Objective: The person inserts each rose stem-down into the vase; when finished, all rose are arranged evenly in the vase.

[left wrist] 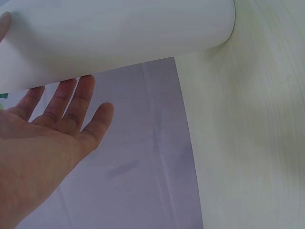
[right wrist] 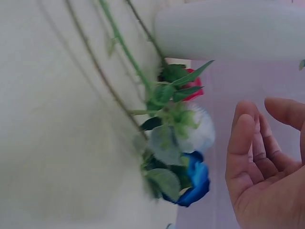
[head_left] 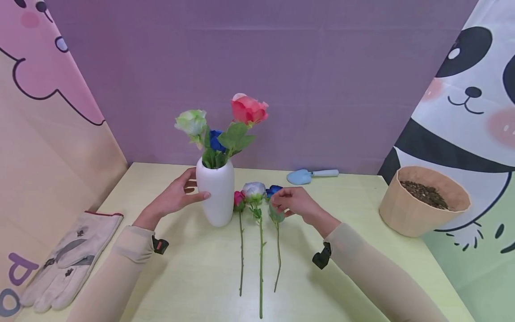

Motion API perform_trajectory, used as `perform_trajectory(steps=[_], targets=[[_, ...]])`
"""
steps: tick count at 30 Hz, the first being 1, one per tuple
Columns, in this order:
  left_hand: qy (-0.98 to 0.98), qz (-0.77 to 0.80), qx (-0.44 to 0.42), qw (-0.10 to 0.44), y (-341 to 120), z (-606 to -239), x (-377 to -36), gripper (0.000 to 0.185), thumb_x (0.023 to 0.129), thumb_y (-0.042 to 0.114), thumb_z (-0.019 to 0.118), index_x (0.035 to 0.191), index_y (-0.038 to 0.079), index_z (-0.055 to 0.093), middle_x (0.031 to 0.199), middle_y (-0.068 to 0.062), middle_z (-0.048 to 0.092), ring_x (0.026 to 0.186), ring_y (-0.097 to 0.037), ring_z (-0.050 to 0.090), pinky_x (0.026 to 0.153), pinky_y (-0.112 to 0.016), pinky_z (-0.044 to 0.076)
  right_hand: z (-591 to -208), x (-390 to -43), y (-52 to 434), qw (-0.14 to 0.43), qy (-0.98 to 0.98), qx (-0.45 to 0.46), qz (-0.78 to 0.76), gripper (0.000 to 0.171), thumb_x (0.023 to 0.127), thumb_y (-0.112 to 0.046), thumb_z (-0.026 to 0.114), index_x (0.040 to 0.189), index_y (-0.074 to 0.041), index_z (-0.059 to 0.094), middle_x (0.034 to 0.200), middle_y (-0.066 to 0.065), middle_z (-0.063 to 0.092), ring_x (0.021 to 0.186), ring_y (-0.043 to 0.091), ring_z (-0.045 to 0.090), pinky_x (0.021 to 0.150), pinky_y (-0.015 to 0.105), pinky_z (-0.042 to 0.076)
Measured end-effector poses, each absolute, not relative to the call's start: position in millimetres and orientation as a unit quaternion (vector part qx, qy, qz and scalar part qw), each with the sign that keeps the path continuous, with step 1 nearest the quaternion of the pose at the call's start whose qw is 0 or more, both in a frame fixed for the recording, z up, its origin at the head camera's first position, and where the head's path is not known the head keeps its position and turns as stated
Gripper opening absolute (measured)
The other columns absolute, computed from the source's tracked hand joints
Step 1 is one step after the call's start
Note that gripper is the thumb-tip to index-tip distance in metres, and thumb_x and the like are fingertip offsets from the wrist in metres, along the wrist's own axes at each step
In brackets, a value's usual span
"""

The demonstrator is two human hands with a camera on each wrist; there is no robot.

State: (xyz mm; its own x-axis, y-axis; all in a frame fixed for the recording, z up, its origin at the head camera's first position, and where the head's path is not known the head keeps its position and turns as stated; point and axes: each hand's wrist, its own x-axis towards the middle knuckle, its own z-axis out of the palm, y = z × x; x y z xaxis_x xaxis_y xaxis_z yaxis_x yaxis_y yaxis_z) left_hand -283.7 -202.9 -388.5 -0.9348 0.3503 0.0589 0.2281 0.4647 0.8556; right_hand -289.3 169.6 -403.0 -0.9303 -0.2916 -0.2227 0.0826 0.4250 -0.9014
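Flowers lie in a row on the pale yellow-green table (head_left: 193, 277): a small red rose with a thin stem (head_left: 239, 197), a white rose on a longer green stem (head_left: 253, 190), and a blue rose with green leaves (head_left: 274, 190), heads pointing toward the purple back wall. The person's right hand (head_left: 295, 202) hovers right over the blue rose's head, fingers loosely bent and relaxed; in the right wrist view the palm is open with a visible gap between it and the bloom, gripping nothing. Just left of the three stems stands a smooth white ceramic vase (head_left: 216, 192), already holding a pale green flower (head_left: 191, 122), a coral-pink rose (head_left: 248, 109) and a dark blue flower (head_left: 216, 140) tucked between leaves. The left hand (head_left: 177, 197) rests against the vase's left side, thumb tip touching the front of its body and the fingers spread nearly straight around behind it, steadying more than clutching. Farther back lies a light blue plastic trowel (head_left: 310, 175). At the right edge sits a tan pot filled with dark soil (head_left: 422, 201). A pair of grey work gloves (head_left: 64, 261) lies at the left edge.
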Motion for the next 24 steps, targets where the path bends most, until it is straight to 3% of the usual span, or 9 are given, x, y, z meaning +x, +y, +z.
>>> perform_trajectory(steps=[13,24], targets=[[0.852,0.491,0.171,0.061,-202,-388,-283,0.082,0.088,0.040,0.076,0.151,0.015,0.030,0.148,-0.010,0.044,0.136,-0.036,0.049,0.118,-0.059,0.034,-442,-279,191,0.221,0.825,-0.046,-0.518,0.026,0.099,-0.023,0.063,0.115,-0.003,0.067,0.108,0.011,0.072,0.086,0.019,0.072,0.075,0.035,0.061],[0.854,0.488,0.172,0.060,-202,-388,-283,0.083,0.088,0.041,0.075,0.152,0.015,0.029,0.148,-0.010,0.043,0.136,-0.036,0.049,0.118,-0.059,0.034,-465,-270,195,0.236,0.829,-0.031,-0.506,0.023,0.097,-0.019,0.064,0.111,-0.002,0.069,0.090,0.008,0.075,0.074,0.014,0.072,0.069,0.031,0.061]])
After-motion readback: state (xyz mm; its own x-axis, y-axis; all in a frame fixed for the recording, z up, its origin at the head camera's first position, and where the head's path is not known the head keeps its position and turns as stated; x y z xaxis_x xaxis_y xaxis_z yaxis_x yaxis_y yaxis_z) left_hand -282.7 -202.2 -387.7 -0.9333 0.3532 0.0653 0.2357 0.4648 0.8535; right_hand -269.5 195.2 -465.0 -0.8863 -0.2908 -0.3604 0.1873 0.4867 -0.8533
